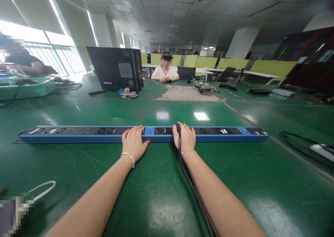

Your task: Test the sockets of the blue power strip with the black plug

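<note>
A long blue power strip with black socket panels lies across the green table. My left hand rests over its top left of the middle, fingers on the far side and thumb along the near edge. In my right hand is the black plug of a power cord, gripped at the strip's sockets right of the middle. Whether the plug sits in a socket cannot be made out. Its black cable runs down toward me beside my right forearm.
A black computer case stands behind, with gloves beside it. Left is a green basket; right, coiled black cables. A person sits across the table, another at far left. A bottle stands at the back.
</note>
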`<state>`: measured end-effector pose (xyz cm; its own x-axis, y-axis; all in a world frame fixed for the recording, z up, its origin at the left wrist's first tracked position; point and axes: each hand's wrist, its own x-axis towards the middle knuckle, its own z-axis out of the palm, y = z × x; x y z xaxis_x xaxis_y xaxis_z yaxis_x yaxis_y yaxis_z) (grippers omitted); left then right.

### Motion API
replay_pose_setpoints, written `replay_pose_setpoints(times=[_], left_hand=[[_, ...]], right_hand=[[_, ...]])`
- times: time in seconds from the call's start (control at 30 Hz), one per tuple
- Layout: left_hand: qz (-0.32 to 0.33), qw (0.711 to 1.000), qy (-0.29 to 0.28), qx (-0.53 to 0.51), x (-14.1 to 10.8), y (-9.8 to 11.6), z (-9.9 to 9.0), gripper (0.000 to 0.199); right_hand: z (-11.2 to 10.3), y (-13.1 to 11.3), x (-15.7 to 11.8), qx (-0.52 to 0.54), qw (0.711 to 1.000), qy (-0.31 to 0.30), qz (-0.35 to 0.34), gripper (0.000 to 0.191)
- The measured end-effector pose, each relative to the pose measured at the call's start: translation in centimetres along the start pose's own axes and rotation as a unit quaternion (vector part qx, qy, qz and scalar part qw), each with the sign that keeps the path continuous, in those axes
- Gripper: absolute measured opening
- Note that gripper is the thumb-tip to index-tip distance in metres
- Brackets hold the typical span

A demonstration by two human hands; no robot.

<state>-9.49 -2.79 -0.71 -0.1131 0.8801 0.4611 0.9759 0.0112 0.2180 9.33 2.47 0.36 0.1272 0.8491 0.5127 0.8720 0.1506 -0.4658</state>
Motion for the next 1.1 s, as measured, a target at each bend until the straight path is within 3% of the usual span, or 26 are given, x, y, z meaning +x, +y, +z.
replay_pose_setpoints(times=[0.27,0.57,0.93,1.1], left_hand=[[0.0,1.0,-0.005,-0.009,0.1,-0.1,0.0,0.048],[0.005,1.0,-0.005,-0.015,0.1,-0.2,-0.1,0.047],[0.003,1.0,-0.002,-0.012,0.0,-0.1,-0.2,0.047],[0.004,1.0,-0.007,-0.004,0.0,-0.1,-0.3,0.048]], right_hand=[[0.7,0.6,-0.6,-0.022,1.0,0.02,-0.007,0.038],[-0.2,1.3,-1.2,-0.039,0.998,0.013,-0.037,0.042],[-1.4,3.4,-1.3,-0.019,0.991,-0.061,-0.121,0.045],[-1.4,3.8,-1.6,-0.011,0.99,-0.066,-0.12,0.053]])
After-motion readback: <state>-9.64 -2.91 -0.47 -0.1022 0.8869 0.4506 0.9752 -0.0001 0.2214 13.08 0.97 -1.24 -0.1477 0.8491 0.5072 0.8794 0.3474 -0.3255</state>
